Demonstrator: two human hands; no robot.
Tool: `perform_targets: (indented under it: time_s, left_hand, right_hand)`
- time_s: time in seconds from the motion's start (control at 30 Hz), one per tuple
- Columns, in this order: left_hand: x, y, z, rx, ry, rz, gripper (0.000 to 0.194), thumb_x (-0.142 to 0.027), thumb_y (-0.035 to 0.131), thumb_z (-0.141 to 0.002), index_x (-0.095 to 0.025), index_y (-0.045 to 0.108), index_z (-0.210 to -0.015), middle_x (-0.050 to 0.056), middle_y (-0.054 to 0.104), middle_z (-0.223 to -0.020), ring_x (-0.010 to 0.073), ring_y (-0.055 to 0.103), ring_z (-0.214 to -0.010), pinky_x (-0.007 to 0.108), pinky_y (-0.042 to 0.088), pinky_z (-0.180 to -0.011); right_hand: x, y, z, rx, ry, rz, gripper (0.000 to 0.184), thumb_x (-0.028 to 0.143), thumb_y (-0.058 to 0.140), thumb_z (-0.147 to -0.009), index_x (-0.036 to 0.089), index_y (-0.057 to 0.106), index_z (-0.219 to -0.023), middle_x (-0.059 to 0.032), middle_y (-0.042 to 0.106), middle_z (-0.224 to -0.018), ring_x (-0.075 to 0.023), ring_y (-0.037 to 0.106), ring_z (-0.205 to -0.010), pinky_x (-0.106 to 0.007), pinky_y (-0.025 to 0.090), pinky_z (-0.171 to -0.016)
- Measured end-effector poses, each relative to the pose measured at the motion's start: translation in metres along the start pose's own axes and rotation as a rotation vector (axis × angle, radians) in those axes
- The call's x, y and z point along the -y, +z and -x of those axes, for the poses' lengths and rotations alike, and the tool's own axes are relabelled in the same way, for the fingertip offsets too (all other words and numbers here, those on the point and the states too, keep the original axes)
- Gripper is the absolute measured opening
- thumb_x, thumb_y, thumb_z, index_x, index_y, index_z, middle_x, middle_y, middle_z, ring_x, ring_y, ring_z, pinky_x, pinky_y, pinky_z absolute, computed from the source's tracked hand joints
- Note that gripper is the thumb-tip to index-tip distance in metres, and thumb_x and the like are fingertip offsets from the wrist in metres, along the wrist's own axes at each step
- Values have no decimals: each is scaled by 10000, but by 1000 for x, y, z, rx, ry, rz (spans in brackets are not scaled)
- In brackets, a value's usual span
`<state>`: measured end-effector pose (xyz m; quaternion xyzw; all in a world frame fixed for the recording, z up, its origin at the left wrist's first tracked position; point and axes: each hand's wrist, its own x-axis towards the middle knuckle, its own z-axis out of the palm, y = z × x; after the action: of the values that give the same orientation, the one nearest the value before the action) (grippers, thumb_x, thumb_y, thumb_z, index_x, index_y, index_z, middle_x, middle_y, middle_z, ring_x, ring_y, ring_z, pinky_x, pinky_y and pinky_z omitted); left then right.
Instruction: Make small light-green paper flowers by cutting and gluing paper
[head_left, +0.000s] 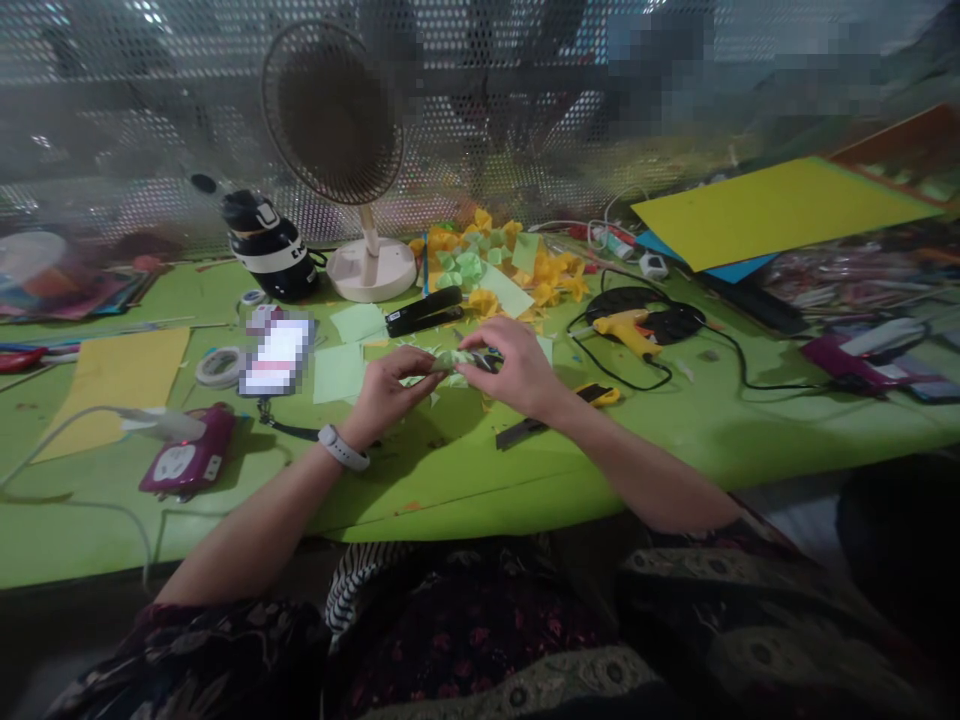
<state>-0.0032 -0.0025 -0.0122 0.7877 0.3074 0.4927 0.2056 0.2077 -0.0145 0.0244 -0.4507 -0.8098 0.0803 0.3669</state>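
Small pale-green paper piece [448,361]: where, and who has it?

Mid-table, raised between the person's left hand [394,390] and right hand [519,370]. Both pinch narrow, thumb against forefinger, paper between. A greyish thing shows by the right fingers; can't tell what it is or whether it's held.

Step?

Probably fingertip shaping. Left pinch should anchor, right should work the edge in small moves. Light pressure; thin paper likely creases or tears if pulled. Wrists low for steadiness.

Risk?

Grey-bladed knife with yellow-and-black handle [598,394], lying by the right forearm. Blade state unclear. Best parked farther right. Yellow glue gun [628,330] sits right and far of it, beside a round black mat [679,318]; heat unknown, cable worth minding.

Surface?

Lime-green tabletop [450,505], paper scraps around the hands. Square pale-green paper sheets [337,373] just left, long black stapler-like tool [426,312] beyond. Far side: heap of folded orange and green paper pieces [466,268]. Purple plastic power block [187,455] near left.

Room?

Perforated metal screen [480,130] behind the table, dim and blurred beyond. Cream round desk fan [371,270] and black bottle with white band [271,258] stand before it, far left.
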Motion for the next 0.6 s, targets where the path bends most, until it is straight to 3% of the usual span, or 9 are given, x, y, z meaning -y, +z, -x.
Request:
perform_targets:
  time_s: [0.13,0.37,0.6]
  left_hand:
    - [-1,0,0,-6,-60,51,194,-338,744,-859,-155,723,-796,67,724,-802,137,684,-738,236,588,-629]
    - [-4,-1,0,34,25,-10,135,-288,725,-876,-164,727,-824,72,740,-838,149,695,-789,283,598,-727]
    - [-3,-1,-1,13,10,3,149,-302,721,-880,-166,719,-819,70,740,-835,146,696,-781,271,594,-690]
  right_hand:
    - [0,1,2,-38,-107,133,96,287,702,-878,228,678,-949,-64,675,-1059,-249,582,-1010,-424,371,-913]
    - [-5,4,3,-43,-204,250,96,274,621,-953,229,703,-933,-70,682,-1083,-253,579,-1056,-447,342,-985]
    - [-7,6,4,-13,-260,273,119,253,595,-964,247,710,-994,-56,693,-1119,-247,599,-1053,-505,280,-1090]
